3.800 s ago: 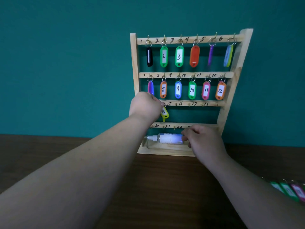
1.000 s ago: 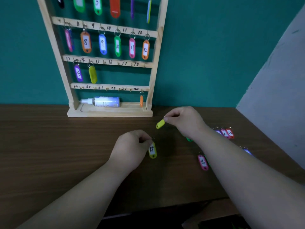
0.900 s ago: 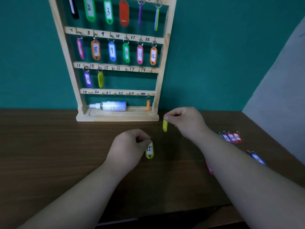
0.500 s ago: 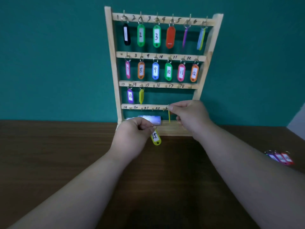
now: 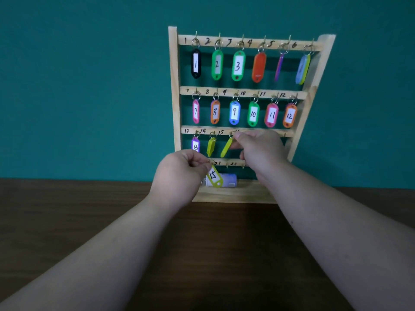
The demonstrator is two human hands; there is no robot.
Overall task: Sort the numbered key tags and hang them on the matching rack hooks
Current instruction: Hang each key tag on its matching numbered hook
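A wooden key rack [image 5: 174,104] stands on the table against the teal wall. Its top two rows are full of coloured tags. In the third row hang purple tag 13 [image 5: 195,145] and a yellow-green tag [image 5: 211,146]. My right hand [image 5: 260,149] pinches the ring of another yellow-green tag [image 5: 226,147] up at the third rail, near the hook after the mark 15; that tag hangs tilted and edge-on. My left hand [image 5: 182,173] pinches the ring of yellow tag 15 [image 5: 214,176], which dangles in front of the bottom rail.
A white bottle [image 5: 226,181] lies on the rack's base shelf behind tag 15. The brown wooden table [image 5: 67,216] stretches in front of the rack. My right hand hides the right part of the third and bottom rails.
Both hands rose from the table to the rack as the view tilted up. My right hand lifted its yellow-green tag from the bottom rail to the third rail. My left hand raised tag 15 slightly.
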